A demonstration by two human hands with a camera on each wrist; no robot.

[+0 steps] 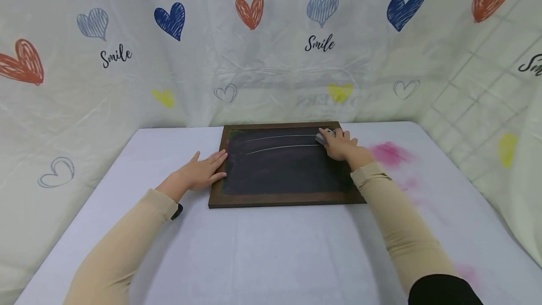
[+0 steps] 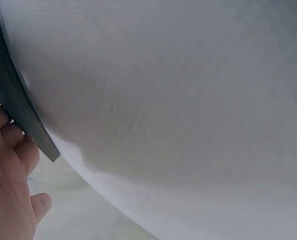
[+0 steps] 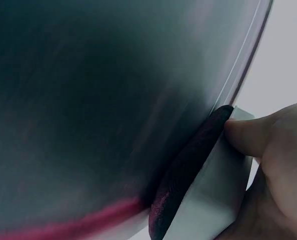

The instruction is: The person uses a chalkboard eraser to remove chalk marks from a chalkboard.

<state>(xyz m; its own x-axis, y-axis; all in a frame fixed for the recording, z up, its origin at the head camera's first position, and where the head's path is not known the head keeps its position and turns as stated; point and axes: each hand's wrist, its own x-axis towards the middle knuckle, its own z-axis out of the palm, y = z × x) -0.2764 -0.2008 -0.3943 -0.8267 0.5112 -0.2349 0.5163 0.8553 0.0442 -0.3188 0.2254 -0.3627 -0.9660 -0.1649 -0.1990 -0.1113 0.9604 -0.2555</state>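
A framed chalkboard (image 1: 288,168) lies on the table with two thin white chalk lines across its upper part. My right hand (image 1: 340,146) grips a chalkboard eraser (image 1: 323,136) near the upper right of the board, at the right ends of the lines. In the right wrist view the eraser (image 3: 208,185) shows a grey back and a dark felt pad with pink dust, its felt against the board. At the board's left edge my left hand (image 1: 201,172) rests with fingers spread, fingertips on the wooden frame (image 1: 217,187). The left wrist view shows those fingers at the frame (image 2: 18,100).
A white cloth covers the table (image 1: 262,253). Pink chalk smudges (image 1: 389,153) mark it right of the board. Behind the table hangs a pale curtain (image 1: 279,60) printed with hearts and words.
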